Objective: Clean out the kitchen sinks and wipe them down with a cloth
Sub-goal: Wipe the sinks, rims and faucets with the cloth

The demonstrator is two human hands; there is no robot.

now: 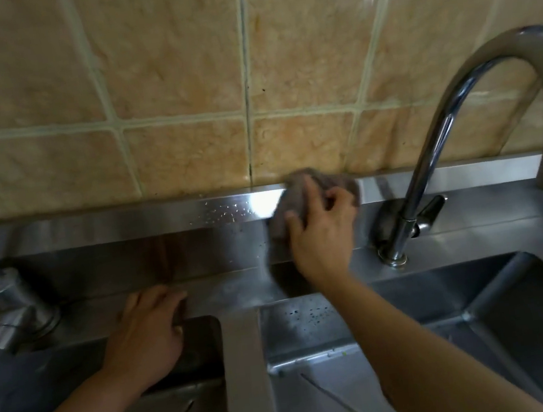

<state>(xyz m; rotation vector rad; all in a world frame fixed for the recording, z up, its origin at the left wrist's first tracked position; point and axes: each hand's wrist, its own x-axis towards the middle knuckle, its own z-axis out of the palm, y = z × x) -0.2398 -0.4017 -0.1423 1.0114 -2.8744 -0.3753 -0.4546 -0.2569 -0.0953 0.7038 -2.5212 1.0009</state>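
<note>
Tan wall tiles (172, 63) rise behind two steel sinks (398, 313). The right hand (322, 233) grips a brown cloth (297, 199) against the steel back ledge (134, 220); the left hand (148, 329), fingers relaxed, rests on the left sink's rim, holding nothing.

The sinks (364, 318) and the counter (233, 290) around them are of brushed steel, dull grey with a soft shine and some water drops. The back ledge (147, 218) is the same steel but brighter, with one strong glare. The tap (433, 136) is polished chrome, smooth like a mirror. The wall tiles (169, 46) are glazed ceramic, glossy, with matt pale grout. The cloth (292, 203) in the right hand (322, 233) is soft grey-brown fabric, matt.
</note>
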